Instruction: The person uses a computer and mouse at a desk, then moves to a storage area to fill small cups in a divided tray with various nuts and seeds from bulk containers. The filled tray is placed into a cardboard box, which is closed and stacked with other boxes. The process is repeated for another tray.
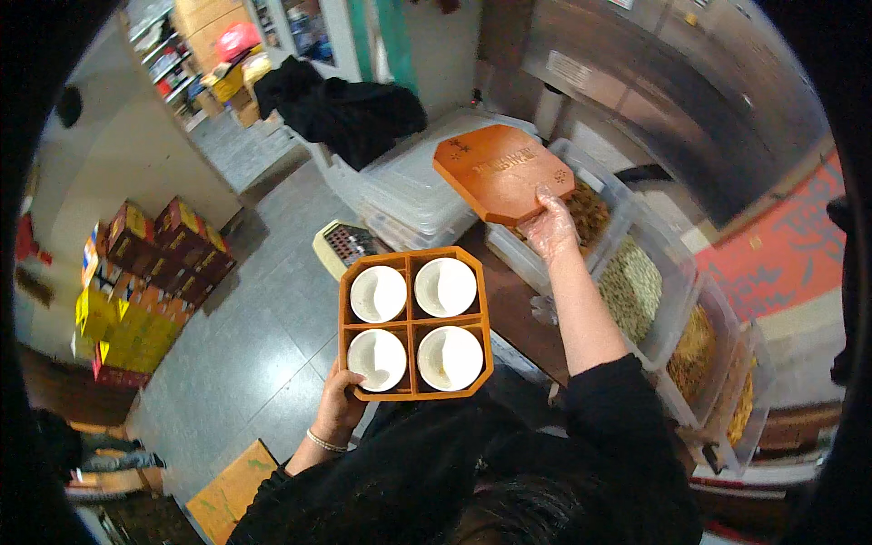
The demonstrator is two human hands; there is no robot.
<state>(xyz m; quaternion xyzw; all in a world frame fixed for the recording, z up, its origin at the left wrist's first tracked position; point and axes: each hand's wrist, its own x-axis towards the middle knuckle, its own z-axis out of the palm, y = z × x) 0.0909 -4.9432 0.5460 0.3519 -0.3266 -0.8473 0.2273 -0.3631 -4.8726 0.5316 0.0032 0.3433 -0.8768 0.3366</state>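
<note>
My left hand [346,403] grips the lower left corner of an orange-brown box [411,324] with clipped corners, its thumb over the rim. Dividers split the box into compartments, each with a round white cup; a small yellowish bit shows in the lower right cup [450,358]. My right hand [550,226], in a clear plastic glove, holds a matching lid [504,174] by its near right corner. Raised characters and small flower marks decorate the lid, which is apart from the box. Partly behind the lid is a clear bin [523,256] of brown pieces.
Clear bins of greenish seeds [630,293] and yellowish dried goods [695,357] line the right side. Stacked clear lids [415,191] lie ahead, near a black cloth [347,109]. A pale keyed device [344,245] sits beyond the box. Cartons [146,279] are piled on the tiled floor.
</note>
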